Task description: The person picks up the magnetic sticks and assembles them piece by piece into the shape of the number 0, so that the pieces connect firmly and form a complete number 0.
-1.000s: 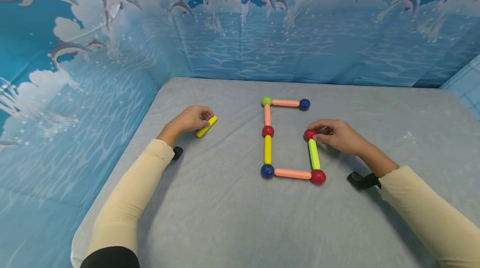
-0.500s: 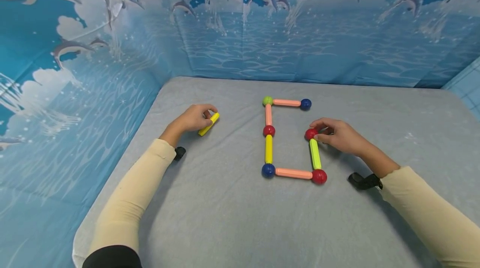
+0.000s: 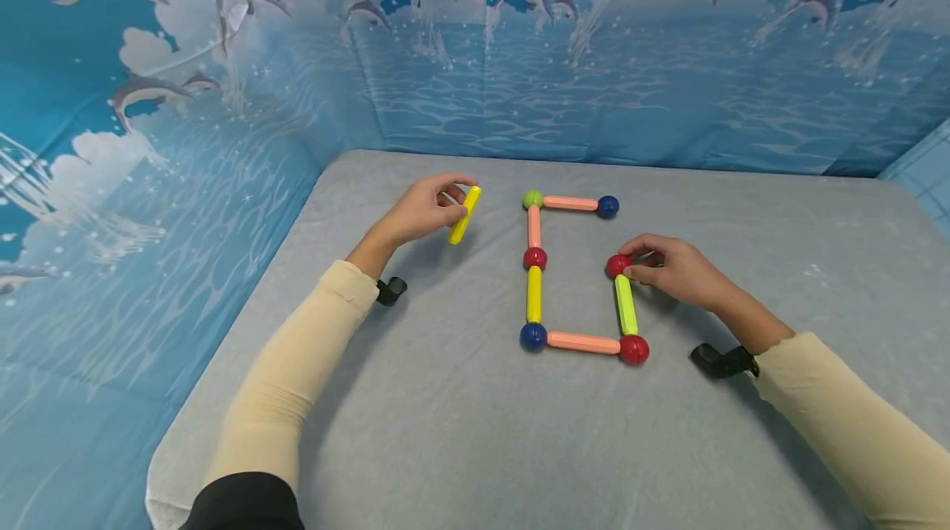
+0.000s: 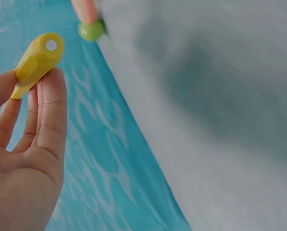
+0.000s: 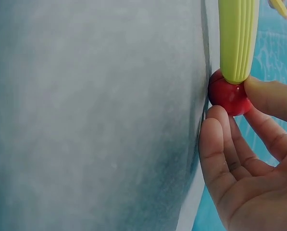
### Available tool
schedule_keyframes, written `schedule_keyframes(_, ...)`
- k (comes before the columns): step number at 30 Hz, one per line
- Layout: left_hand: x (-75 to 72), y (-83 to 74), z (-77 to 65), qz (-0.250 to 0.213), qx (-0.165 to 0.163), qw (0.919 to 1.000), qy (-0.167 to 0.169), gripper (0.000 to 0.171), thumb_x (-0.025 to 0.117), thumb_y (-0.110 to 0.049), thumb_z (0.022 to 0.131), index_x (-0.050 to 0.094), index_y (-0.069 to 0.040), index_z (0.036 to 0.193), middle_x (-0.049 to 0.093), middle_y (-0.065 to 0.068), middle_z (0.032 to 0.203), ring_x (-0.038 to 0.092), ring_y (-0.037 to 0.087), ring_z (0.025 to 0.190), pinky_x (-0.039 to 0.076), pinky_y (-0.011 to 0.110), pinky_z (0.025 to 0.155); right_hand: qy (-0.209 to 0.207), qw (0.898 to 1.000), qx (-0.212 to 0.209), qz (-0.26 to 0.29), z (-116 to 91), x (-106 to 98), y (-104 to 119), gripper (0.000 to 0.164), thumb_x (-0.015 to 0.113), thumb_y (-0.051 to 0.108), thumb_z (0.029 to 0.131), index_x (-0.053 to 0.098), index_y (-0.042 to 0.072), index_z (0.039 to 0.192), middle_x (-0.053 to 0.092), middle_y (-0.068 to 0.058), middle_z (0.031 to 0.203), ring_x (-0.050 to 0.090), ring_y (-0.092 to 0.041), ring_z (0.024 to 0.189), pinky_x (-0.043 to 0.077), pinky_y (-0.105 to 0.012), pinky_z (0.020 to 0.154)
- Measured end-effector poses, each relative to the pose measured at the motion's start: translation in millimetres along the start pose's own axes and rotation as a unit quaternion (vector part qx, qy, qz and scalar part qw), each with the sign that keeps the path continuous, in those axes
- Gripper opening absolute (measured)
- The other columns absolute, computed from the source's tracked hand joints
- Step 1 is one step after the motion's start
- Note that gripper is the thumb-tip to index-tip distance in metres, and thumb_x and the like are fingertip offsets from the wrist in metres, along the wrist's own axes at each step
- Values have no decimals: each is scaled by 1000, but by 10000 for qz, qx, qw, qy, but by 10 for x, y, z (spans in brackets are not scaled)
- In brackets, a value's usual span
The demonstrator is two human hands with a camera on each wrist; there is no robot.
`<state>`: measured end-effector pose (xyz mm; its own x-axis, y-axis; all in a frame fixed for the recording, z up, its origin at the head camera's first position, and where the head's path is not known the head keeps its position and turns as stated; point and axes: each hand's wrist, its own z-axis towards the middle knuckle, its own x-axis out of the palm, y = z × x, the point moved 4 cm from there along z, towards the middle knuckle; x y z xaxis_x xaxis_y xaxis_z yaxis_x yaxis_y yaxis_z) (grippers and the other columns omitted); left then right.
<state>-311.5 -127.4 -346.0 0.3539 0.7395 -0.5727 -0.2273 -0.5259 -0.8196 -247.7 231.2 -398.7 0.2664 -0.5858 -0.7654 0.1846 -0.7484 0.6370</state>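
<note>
Between thumb and fingers my left hand (image 3: 429, 208) pinches a yellow magnetic rod (image 3: 464, 215), raised over the table left of the figure; its round metal end (image 4: 51, 45) shows in the left wrist view. My right hand (image 3: 674, 270) pinches a red ball (image 3: 618, 266) at the figure's right side. That ball sits against the upper end of a lime-green rod (image 3: 626, 304), whose lower end meets another red ball (image 3: 634, 349). From there a salmon rod (image 3: 583, 342) runs left to a blue ball (image 3: 533, 336).
Up the figure's left side stand a yellow rod (image 3: 534, 294), a red ball (image 3: 534, 258), a salmon rod (image 3: 534, 227) and a green ball (image 3: 533, 199). A top salmon rod (image 3: 570, 203) ends at a blue ball (image 3: 608, 207). Grey cloth covers the table (image 3: 416, 423); a dolphin-print curtain (image 3: 475, 85) hangs behind.
My left hand has lifted the yellow rod and carried it right and away from me, towards the figure; the rod has turned more upright in view. My right hand stays on the red ball.
</note>
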Motion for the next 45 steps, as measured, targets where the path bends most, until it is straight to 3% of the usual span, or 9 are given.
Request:
schedule_keyframes(10, 506, -445, 464, -632, 377, 9973, 66, 42, 60, -6, 96, 56, -15, 137, 62, 13, 122, 65, 27, 102, 55, 50, 94, 38, 9999, 120, 10, 15, 20, -2, 32, 62, 16, 96, 60, 3, 126, 63, -22, 125, 62, -36, 110, 57, -41, 86)
schedule_keyframes(15, 790, -533, 681, -918, 36, 9957, 143, 41, 61, -9, 97, 56, -19, 137, 61, 10, 126, 63, 23, 110, 56, 45, 96, -39, 9998, 196, -40, 26, 35, -10, 32, 63, 17, 96, 60, 3, 124, 63, -21, 124, 62, -36, 110, 57, -41, 85)
schedule_keyframes(19, 989, -555, 791, -1506, -352, 9875, 299, 42, 62, -6, 97, 55, -18, 137, 60, 12, 126, 65, 26, 109, 55, 45, 98, -96, 9997, 220, -24, 26, 44, -9, 31, 64, 17, 95, 61, 3, 122, 64, -20, 122, 63, -35, 109, 57, -42, 86)
schedule_keyframes(25, 1203, -550, 892, -2192, -871, 9710, 400, 42, 65, -2, 94, 57, -15, 133, 63, 15, 124, 69, 25, 99, 55, 43, 97, -141, 9996, 244, -20, 23, 43, -4, 30, 64, 16, 94, 61, 2, 120, 65, -21, 119, 63, -35, 107, 57, -44, 86)
schedule_keyframes(32, 1342, -577, 932, -2631, -1136, 9576, 295, 40, 68, -3, 91, 61, -17, 127, 67, 9, 111, 70, 20, 89, 58, 40, 91, -154, 9997, 189, 46, 17, 42, 27, 28, 66, 16, 94, 63, 1, 118, 65, -22, 119, 64, -35, 105, 58, -42, 84)
schedule_keyframes(39, 1426, -624, 956, -2658, -1278, 9552, 230, 38, 70, -4, 90, 62, -19, 124, 67, 6, 106, 70, 18, 85, 59, 39, 90, -184, 9997, 176, -15, 2, 29, 42, 29, 66, 17, 94, 63, 1, 118, 64, -22, 120, 64, -35, 105, 57, -42, 84)
schedule_keyframes(45, 1497, -677, 996, -2501, -1403, 9579, 147, 34, 71, -4, 89, 64, -18, 119, 69, 5, 104, 70, 17, 81, 60, 38, 87, -223, 9994, 243, -58, -14, 9, 22, 29, 66, 17, 94, 63, 1, 118, 64, -22, 120, 63, -35, 106, 57, -43, 84)
